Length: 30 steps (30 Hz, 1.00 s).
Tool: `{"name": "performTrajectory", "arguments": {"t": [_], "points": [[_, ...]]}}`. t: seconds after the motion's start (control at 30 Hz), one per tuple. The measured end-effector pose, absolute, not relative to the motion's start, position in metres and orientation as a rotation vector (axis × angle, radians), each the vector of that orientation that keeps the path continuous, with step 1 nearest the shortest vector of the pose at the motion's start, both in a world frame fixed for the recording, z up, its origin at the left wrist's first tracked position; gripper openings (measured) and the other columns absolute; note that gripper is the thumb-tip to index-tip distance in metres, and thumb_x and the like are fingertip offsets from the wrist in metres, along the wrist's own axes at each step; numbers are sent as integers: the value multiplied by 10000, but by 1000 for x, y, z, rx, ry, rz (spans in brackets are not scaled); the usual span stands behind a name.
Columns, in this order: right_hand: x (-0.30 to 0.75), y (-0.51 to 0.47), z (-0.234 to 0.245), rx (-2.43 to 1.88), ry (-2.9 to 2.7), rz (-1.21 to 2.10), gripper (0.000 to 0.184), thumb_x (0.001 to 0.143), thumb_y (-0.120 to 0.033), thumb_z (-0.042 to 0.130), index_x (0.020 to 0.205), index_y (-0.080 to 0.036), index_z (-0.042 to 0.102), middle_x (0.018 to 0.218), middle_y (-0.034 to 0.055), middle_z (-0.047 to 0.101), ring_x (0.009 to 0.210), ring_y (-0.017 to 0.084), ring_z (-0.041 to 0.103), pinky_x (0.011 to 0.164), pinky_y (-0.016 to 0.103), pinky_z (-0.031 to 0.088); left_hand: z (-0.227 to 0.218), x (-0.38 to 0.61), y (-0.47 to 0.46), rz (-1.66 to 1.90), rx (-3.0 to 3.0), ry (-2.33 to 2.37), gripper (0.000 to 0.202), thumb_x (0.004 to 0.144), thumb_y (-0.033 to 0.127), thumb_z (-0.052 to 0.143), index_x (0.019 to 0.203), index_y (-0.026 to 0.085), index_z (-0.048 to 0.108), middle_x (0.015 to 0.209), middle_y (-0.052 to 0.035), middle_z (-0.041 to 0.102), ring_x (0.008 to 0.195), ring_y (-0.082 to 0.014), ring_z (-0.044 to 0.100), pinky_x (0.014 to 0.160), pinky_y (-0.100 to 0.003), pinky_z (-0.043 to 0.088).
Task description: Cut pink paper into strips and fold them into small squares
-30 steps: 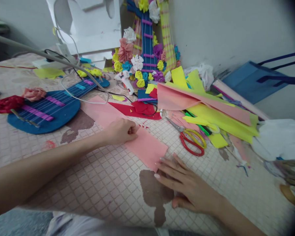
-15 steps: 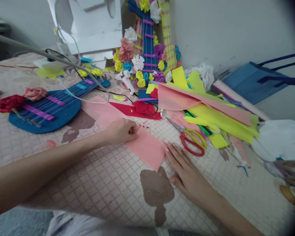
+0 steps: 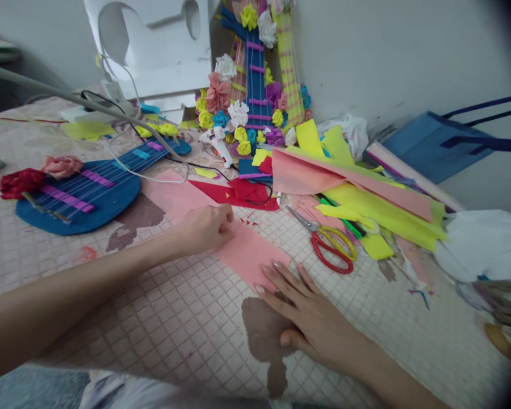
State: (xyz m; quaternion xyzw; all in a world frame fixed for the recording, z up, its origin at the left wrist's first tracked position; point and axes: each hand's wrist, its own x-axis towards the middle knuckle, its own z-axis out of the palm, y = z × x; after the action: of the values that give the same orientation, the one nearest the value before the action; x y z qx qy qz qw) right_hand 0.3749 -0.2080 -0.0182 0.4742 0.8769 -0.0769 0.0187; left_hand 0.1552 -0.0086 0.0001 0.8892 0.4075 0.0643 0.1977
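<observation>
A long strip of pink paper (image 3: 249, 250) lies flat and slantwise across the table in front of me. My left hand (image 3: 206, 228) rests on its middle, closed, with curled fingers pressing the paper down. Spread flat over the strip's near right end is my right hand (image 3: 306, 312), open, its fingertips touching the paper and its thumb on the table. Scissors (image 3: 332, 247) with red and yellow handles lie just beyond the right hand, blades apart. Red paper (image 3: 234, 195) and small red scraps sit along the strip's far side.
A blue paper guitar (image 3: 80, 196) with paper roses lies at left, a cable (image 3: 149, 177) looping over it. A white glue gun (image 3: 218, 145) stands behind. Yellow and pink sheets (image 3: 353, 182) pile up at right. Flower-covered guitars (image 3: 255, 85) lean at the back. Tape (image 3: 505, 341) sits far right.
My right hand has slid left onto the end of the pink strip, its fingers now spread over it. My left hand has shifted slightly left. The view has tilted a little.
</observation>
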Motion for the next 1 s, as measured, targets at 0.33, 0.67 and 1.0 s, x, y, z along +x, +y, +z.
{"name": "performTrajectory", "arguments": {"t": [0.33,0.67,1.0], "points": [[375,-209,-19,1465,2730,-231,729,900,-496,469,1488,-280,95,1567,57,51,1429,292,62,1109,607,140,-8,161,-45,484,2786,152,298,954,201,356,1141,134,578,1210,-108,622,1167,-199,533,1021,-363,352],[389,-210,-29,1879,2547,-94,692,949,-396,373,1497,-147,30,1558,100,132,1431,230,95,1130,506,223,-27,154,-52,105,2814,229,725,929,557,331,1488,147,115,1537,-119,170,1431,-247,118,1151,-458,-8],[378,-214,-21,1654,2714,-168,753,906,-480,461,1495,-213,75,1553,84,166,1432,273,46,1116,585,174,-21,148,-52,207,2793,229,762,922,553,358,1493,181,19,1539,-144,137,1424,-275,145,1135,-530,34]]}}
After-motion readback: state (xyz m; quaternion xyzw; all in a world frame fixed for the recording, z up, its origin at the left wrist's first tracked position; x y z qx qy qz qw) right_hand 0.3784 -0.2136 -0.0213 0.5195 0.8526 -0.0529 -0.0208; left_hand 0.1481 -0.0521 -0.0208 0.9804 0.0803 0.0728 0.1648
